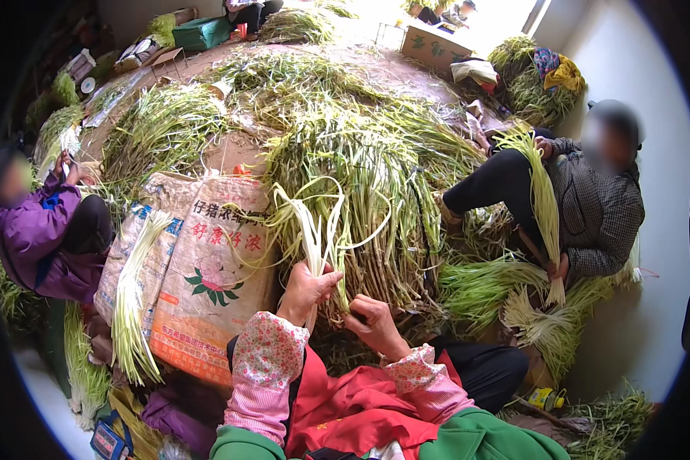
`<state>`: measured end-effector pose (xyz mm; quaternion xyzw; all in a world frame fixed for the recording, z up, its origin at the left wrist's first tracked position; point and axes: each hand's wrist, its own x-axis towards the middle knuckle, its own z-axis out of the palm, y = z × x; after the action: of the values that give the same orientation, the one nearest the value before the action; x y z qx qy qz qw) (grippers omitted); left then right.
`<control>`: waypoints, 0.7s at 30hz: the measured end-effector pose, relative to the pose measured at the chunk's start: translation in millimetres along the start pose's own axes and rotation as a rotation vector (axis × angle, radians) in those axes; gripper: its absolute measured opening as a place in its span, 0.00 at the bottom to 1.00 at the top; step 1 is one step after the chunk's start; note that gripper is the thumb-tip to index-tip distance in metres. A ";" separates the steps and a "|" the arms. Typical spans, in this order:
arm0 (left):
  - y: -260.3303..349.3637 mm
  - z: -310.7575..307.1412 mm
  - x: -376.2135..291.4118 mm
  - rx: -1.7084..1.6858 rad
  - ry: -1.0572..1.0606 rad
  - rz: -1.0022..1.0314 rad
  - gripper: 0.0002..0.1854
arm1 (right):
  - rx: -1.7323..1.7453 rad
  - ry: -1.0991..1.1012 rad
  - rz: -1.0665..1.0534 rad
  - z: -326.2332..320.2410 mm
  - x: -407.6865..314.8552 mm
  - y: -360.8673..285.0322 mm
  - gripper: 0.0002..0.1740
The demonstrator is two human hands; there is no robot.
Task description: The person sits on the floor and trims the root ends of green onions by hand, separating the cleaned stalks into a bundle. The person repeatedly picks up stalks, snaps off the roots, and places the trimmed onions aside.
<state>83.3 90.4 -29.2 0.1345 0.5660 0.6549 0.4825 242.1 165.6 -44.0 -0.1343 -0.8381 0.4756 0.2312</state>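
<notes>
Several long white chive-like stalks [313,233] rise from my left hand [307,290], their flat leaf ends looping outward. With thumb and finger, my right hand [378,326] pinches the lower end of a yellow-green stalk [341,282] just beside my left thumb. Directly beyond both hands stands a large heap of untrimmed stalks [362,190], brown and dry at the near ends. To the left, a bundle of pale stalks [140,293] lies across printed woven sacks [213,276]. A red apron [356,397] covers my lap.
At right, a seated person [592,201] holds a long bundle [543,213] above piled stalks [489,284]. Another person in purple [46,247] sits at left. A cardboard box [434,46] and green bin [203,33] stand farther back. A yellow-labelled bottle [546,398] lies lower right.
</notes>
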 end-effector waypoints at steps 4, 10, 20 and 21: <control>-2.8 0.0 2.9 -0.066 -0.039 -0.024 0.07 | -0.024 -0.003 -0.027 -1.3 -2.6 6.3 0.10; -5.0 -0.4 4.6 -0.074 -0.043 -0.071 0.06 | 0.901 -0.122 0.620 2.0 4.0 18.2 0.09; 0.3 -5.1 2.5 -0.144 0.016 0.037 0.06 | 1.073 0.115 0.793 34.5 18.3 35.0 0.07; 1.4 -4.8 2.4 -0.163 0.015 0.037 0.06 | 0.898 0.096 0.824 37.3 9.2 51.5 0.08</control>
<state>78.0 89.5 -30.5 0.1003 0.5116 0.7086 0.4755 215.3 168.6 -102.3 -0.3581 -0.4235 0.8261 0.0999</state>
